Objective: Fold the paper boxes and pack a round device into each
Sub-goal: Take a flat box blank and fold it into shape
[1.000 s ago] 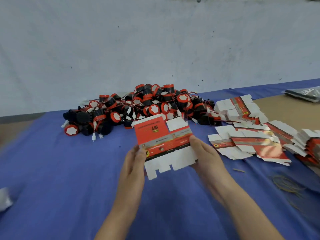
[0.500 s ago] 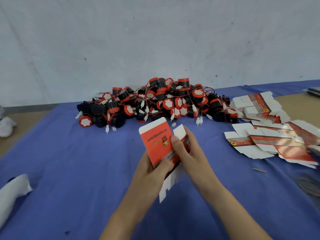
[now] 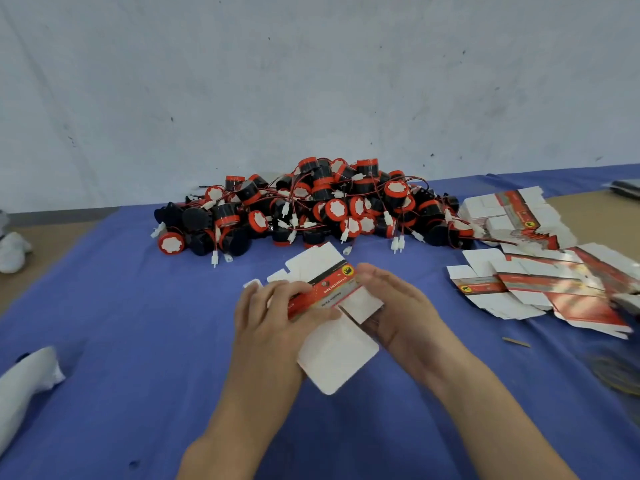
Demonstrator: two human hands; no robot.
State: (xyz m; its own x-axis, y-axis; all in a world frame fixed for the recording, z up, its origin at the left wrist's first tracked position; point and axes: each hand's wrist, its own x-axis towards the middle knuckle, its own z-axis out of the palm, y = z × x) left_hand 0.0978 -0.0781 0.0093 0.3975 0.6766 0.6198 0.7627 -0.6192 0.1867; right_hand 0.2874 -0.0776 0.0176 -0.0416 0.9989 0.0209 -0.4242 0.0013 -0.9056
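Observation:
A red and white paper box blank [image 3: 332,344] is held above the blue cloth, tilted, its white inner side and flaps toward me. My left hand [image 3: 273,317] grips its left edge with the thumb across the red printed strip. My right hand [image 3: 398,306] cups the right side, fingers fairly straight along the panel. Behind lies a big pile of round black and red devices [image 3: 311,206] with red wires and white plugs. Flat box blanks [image 3: 540,282] are spread at the right.
The blue cloth [image 3: 138,323] covers the table up to a grey wall. A white bundle [image 3: 20,386] lies at the near left, another white object [image 3: 12,251] at the far left. A second stack of blanks [image 3: 512,216] sits by the pile. Rubber bands [image 3: 613,372] lie at the right.
The blank has turned from showing its red printed face to showing its white inner side, and panels are bent. Both hands shifted round it. The view moved closer.

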